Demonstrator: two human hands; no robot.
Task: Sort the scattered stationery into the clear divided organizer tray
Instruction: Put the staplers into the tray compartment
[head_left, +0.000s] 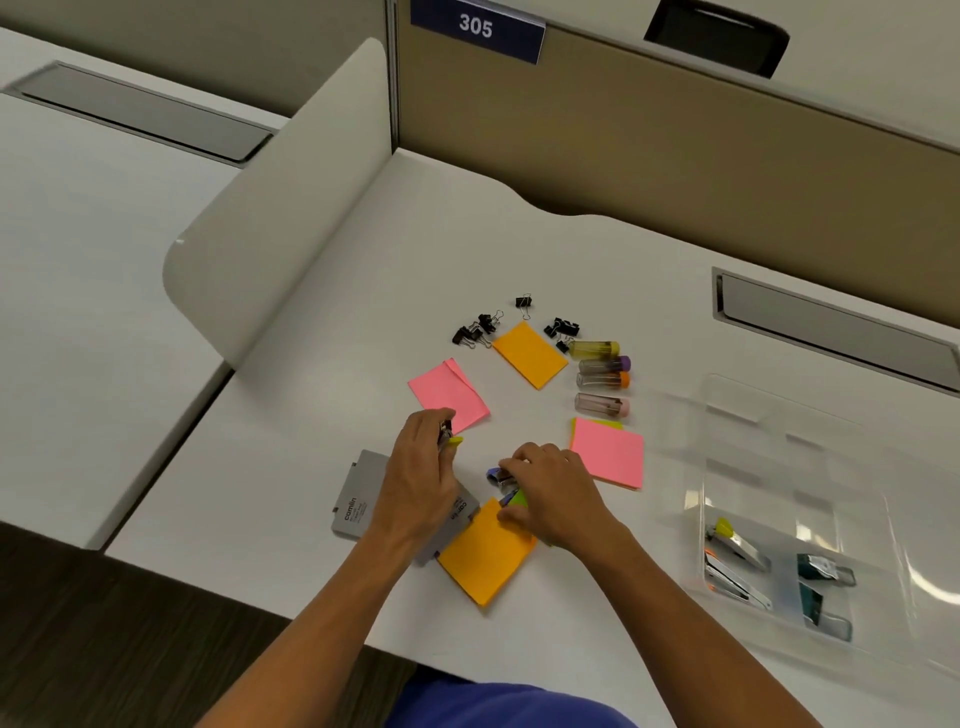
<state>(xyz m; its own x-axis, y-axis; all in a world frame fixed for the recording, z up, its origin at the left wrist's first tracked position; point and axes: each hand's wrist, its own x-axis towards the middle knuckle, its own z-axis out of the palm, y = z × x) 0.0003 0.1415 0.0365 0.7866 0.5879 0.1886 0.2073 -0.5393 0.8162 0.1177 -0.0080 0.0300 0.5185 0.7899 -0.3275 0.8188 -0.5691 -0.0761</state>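
— Where are the hands?

— Left hand (423, 483) closes its grip on a small yellow-tipped stapler (448, 438). Right hand (553, 493) pinches a small purple stapler (500, 477) above the orange note pad (485, 553).

— And the tray?

— The clear organizer tray (779, 467) sits at three o'clock on the surface (322, 322), holding staplers (735, 561) and teal clips (821, 587). Binder clips (480, 327) lie at twelve.

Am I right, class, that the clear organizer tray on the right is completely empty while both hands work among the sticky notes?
Not quite. The head view shows the clear organizer tray already holding small staplers in its near compartments. The rest stands: left hand and right hand work among the sticky notes.
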